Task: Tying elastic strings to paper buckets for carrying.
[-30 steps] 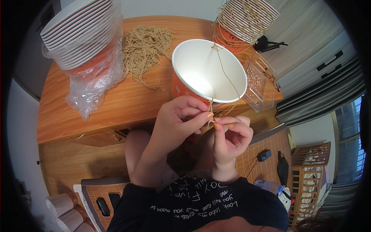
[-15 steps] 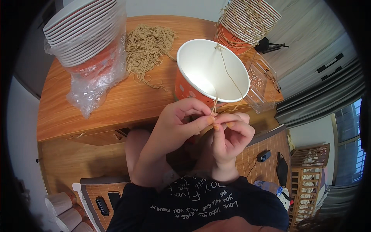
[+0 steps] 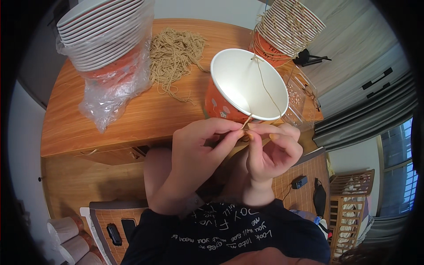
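Observation:
An orange paper bucket (image 3: pixel 216 104) with a white rim and white inside stands tilted at the table's front edge. Tan twine (image 3: pixel 266 86) is tied at its far rim, runs across the opening and comes out at the near rim. Just below that near rim, my left hand (image 3: pixel 201 141) pinches the twine between thumb and forefinger. Close beside it, my right hand (image 3: pixel 276 150) has thumb and forefinger pinched at the twine too, fingertips almost touching the left ones. The exact end of the twine is hidden between the fingertips.
A plastic-wrapped stack of white-rimmed buckets (image 3: pixel 104 39) stands at the left of the wooden table (image 3: pixel 110 139). Beside it lies a heap of loose twine (image 3: pixel 176 57). Back right are stacked buckets with twine (image 3: pixel 289 33), a black object (image 3: pixel 304 57) and a clear tray (image 3: pixel 298 99).
The view has shifted slightly, so the bucket sits a little further right. My right thumb and forefinger have drawn slightly away from the left fingertips. Both hands keep pinching the twine.

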`<move>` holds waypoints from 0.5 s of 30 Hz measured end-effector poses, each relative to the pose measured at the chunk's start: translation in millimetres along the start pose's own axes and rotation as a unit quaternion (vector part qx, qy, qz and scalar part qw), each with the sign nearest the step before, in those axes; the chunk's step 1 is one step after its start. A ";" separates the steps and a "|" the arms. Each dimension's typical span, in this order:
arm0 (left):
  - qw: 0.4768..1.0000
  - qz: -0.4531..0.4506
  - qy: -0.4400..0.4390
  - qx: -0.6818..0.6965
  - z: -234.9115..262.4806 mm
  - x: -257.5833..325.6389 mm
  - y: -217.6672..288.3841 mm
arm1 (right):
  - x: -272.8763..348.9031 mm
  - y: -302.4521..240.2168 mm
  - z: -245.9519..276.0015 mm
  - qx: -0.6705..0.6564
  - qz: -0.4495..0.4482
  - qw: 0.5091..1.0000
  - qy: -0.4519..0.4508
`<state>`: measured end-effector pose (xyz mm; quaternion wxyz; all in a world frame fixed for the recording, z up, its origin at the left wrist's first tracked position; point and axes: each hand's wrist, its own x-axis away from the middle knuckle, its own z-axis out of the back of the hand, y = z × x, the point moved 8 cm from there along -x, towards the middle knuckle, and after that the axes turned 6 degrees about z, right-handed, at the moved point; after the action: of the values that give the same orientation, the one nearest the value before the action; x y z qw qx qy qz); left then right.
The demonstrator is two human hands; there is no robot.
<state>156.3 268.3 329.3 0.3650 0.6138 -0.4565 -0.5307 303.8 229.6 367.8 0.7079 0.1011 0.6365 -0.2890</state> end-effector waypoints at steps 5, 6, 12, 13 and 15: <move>0.990 -0.083 0.046 -0.105 5.5 3.0 11.0 | -12.4 -10.0 -5.6 0.021 0.045 0.998 -0.045; 0.986 -0.097 0.057 -0.127 5.8 3.6 14.2 | -14.0 -9.0 -7.8 0.016 0.041 0.997 -0.056; 0.998 -0.031 0.024 -0.045 3.6 -1.7 1.2 | -16.1 -7.5 -3.9 -0.028 0.014 0.999 -0.030; 0.998 -0.032 0.025 -0.043 3.6 -2.0 0.8 | -17.2 -12.2 1.1 -0.028 0.043 0.999 -0.008; 0.999 -0.031 0.024 -0.019 3.2 -2.2 -0.5 | -10.2 -8.5 3.3 -0.039 0.046 0.998 -0.016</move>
<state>153.2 270.6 329.0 0.3712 0.6329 -0.4184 -0.5354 301.8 223.8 380.1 0.7339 0.0982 0.6304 -0.2330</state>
